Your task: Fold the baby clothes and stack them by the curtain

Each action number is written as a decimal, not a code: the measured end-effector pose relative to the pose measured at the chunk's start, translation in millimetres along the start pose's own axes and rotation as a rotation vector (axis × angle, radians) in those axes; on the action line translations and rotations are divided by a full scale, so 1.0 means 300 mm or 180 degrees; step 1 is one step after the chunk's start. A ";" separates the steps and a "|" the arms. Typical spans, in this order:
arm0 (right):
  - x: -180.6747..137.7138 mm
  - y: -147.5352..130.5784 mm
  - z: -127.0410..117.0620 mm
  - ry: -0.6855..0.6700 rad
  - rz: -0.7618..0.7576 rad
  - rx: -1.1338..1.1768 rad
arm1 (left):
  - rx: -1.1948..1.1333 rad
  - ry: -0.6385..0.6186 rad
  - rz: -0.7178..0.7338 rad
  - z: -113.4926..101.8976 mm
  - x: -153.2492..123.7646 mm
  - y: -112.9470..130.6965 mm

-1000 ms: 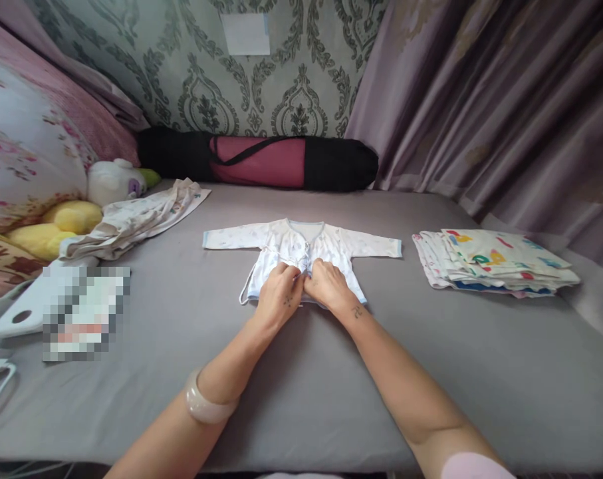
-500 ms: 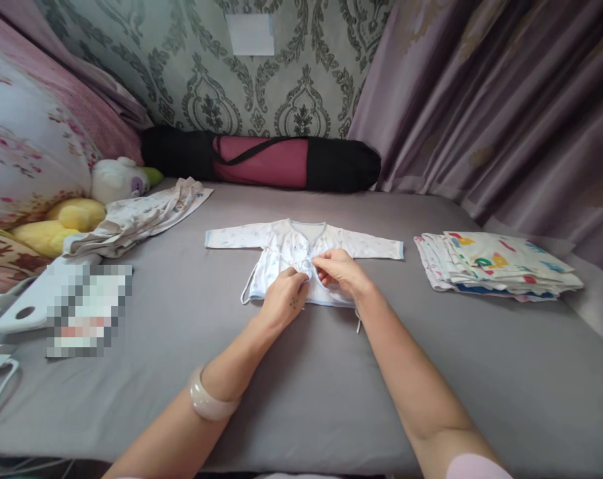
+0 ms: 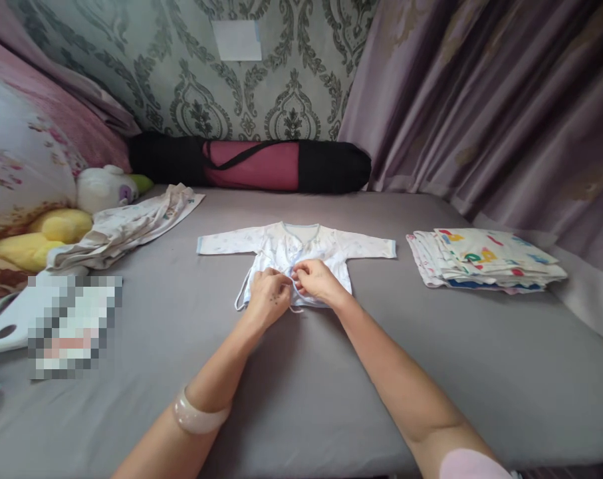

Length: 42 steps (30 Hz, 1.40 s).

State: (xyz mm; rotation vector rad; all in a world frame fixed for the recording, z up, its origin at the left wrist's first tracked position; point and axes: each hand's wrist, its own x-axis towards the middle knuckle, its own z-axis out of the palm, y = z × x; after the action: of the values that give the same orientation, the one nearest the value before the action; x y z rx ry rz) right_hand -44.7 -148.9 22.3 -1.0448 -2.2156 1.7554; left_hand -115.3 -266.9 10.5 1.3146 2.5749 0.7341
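A small white baby shirt (image 3: 331, 245) with blue-trimmed cuffs lies flat on the grey bed sheet (image 3: 301, 372), sleeves spread out to both sides. My left hand (image 3: 268, 296) and my right hand (image 3: 317, 279) meet over the shirt's lower front. Both are closed in a pinch on its thin tie strings (image 3: 295, 287). A loop of string (image 3: 240, 296) hangs off the shirt's left hem. A pale bangle (image 3: 199, 416) sits on my left wrist.
A stack of folded colourful cloths (image 3: 485, 259) lies to the right. Crumpled beige garments (image 3: 126, 226) and plush toys (image 3: 76, 213) sit at the left. A black-and-pink rolled bag (image 3: 251, 163) lies along the wall. Curtains hang at the right.
My right hand has come back down and left to meet my left hand at the shirt's front ties. The camera has tilted slightly.
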 end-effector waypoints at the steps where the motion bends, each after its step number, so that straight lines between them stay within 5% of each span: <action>1: -0.004 -0.002 -0.005 -0.0115 -0.0123 -0.0159 | -0.0005 0.0049 -0.0067 -0.004 0.004 -0.004; 6: -0.022 -0.045 -0.116 -0.0523 -0.0403 -0.0425 | -0.0077 -0.0089 -0.0287 -0.019 0.007 0.017; 11: -0.025 -0.007 -0.324 0.0213 0.0478 -0.1814 | 0.0068 0.0088 -0.0509 -0.004 0.001 0.037; 14: -0.030 0.042 -0.375 -0.0176 0.1089 -0.2096 | 0.0124 0.0116 -0.0493 0.011 0.006 0.030; 17: -0.045 0.065 -0.363 -0.0763 0.1210 -0.1890 | 0.0124 0.0106 -0.0441 0.020 0.011 0.020; 20: -0.072 0.071 -0.345 -0.0871 0.1149 -0.1825 | 0.0161 0.0085 -0.0380 0.024 0.011 0.013; 29: -0.168 0.099 -0.360 -0.0270 0.0952 -0.2250 | 0.0404 0.0041 -0.0237 0.011 -0.013 0.012; 34: -0.207 0.062 -0.290 0.0846 -0.0243 -0.3434 | 0.0415 0.0647 0.0707 -0.001 -0.033 0.037; 38: -0.193 0.042 -0.264 0.0227 -0.0640 -0.3507 | 0.0543 0.0181 0.1205 0.007 -0.034 0.059; 42: -0.087 -0.033 -0.272 0.0232 -0.0626 -0.3485 | 0.0633 -0.0152 0.1110 0.014 -0.027 0.060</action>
State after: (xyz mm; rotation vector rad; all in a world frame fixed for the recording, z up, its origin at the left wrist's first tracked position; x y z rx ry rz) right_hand 11.0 -98.9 64.9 -0.9013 -3.0903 0.3051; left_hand -96.2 -262.9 15.1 1.8488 2.4605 0.4946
